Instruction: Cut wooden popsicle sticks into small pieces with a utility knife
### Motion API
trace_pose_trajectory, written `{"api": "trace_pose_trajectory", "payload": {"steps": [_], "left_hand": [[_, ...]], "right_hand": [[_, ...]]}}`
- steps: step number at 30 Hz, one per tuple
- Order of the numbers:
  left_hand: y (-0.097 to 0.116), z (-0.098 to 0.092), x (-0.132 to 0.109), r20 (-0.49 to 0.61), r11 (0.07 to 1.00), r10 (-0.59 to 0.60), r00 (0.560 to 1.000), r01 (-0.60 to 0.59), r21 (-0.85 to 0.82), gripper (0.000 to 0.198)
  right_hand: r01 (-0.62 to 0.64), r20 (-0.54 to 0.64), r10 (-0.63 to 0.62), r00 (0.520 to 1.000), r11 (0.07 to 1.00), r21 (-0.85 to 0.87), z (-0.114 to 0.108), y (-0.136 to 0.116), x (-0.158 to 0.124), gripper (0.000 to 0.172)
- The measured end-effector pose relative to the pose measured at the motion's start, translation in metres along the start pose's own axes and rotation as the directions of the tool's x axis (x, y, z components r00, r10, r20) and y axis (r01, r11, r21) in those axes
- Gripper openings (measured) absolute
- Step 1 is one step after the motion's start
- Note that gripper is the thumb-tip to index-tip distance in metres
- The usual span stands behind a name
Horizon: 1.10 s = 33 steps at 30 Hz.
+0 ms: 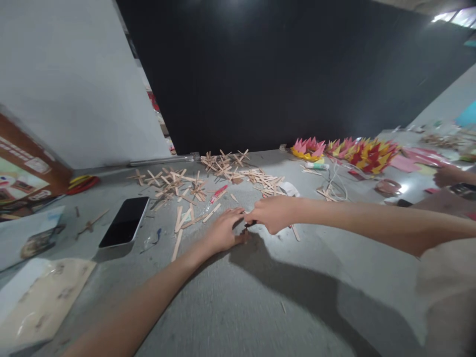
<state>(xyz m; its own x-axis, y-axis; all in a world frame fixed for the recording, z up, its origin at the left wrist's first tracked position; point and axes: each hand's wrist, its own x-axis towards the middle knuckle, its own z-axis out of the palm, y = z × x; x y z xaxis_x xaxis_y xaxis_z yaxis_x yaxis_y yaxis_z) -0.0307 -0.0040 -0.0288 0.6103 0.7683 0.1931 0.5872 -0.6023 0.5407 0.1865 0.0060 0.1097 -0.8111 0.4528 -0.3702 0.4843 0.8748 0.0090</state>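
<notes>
- Work point: a small dark piece (251,224) sits at the fingertips where the two hands meet, low over the table (238,302). Its identity is unclear at this size.
- Right hand (273,214): fingers curled inward, apparently pinching the piece. Forearm enters from the right, nearly level across the view.
- Left hand (225,232): thumb and fingers arched in a C, a gap between them, tips toward the right hand. Whether these tips grip anything cannot be told.
- Governing relation: the piece lies to the right of the left palm and at the left end of the right hand. The right fingertips are the nearer; the left tips stand just beside.
- Long axis of the piece: cannot be told; fingers cover most of it.
- Stick pile (266,182): beyond the right hand, which is the nearer of the two.
- Single stick (296,233): emerges on the near side of the right wrist, long axis slanting toward the near right; its far end is hidden.
- Short stick (211,213): just beyond the left hand, long axis slanting away to the right.
- Crossed sticks (171,184): farther off, to the left of the pile.
- Phone (124,223): well left of the left hand, lying flat.
</notes>
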Motion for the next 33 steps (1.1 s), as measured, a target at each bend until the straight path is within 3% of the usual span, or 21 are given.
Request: {"api": "trace_pose_trajectory", "payload": {"steps": [7,13,16,19,22,25,29,33], "left_hand": [[0.010,-0.004,-0.001,-0.016,0.998,-0.070,0.997,0.070,0.004,0.071],[0.012,-0.002,-0.006,-0.053,0.993,-0.117,0.992,0.117,-0.009,0.084],[0.011,-0.001,-0.007,-0.087,0.995,-0.092,0.992,0.088,-0.042,0.073],[0.014,-0.002,-0.008,-0.134,0.996,-0.081,0.988,0.075,-0.053,0.039],[0.022,-0.008,-0.009,-0.145,0.997,-0.082,0.986,0.082,-0.006,0.017],[0.033,-0.014,-0.011,-0.114,0.987,-0.118,0.986,0.130,0.098,0.017],[0.045,-0.016,-0.013,-0.040,0.969,-0.117,0.992,0.123,0.216,0.026],[0.047,-0.010,-0.014,-0.015,0.950,-0.116,0.993,0.116,0.290,0.031]], "right_hand": [[-0.090,-0.158,0.116,0.981,0.983,0.161,0.042,0.001,-0.024,0.041],[-0.098,-0.324,0.251,0.912,0.901,0.424,0.075,-0.002,-0.039,0.043],[-0.082,-0.371,0.296,0.880,0.864,0.496,0.090,-0.003,-0.042,0.042],[-0.058,-0.440,0.342,0.830,0.839,0.541,0.107,-0.005,-0.043,0.043],[-0.066,-0.507,0.390,0.769,0.837,0.543,0.124,-0.009,-0.044,0.043],[-0.103,-0.554,0.390,0.736,0.873,0.477,0.141,-0.012,-0.045,0.045],[-0.141,-0.553,0.304,0.776,0.938,0.318,0.158,-0.014,-0.044,0.048],[-0.180,-0.540,0.293,0.789,0.951,0.252,0.158,-0.019,-0.044,0.050]]}}
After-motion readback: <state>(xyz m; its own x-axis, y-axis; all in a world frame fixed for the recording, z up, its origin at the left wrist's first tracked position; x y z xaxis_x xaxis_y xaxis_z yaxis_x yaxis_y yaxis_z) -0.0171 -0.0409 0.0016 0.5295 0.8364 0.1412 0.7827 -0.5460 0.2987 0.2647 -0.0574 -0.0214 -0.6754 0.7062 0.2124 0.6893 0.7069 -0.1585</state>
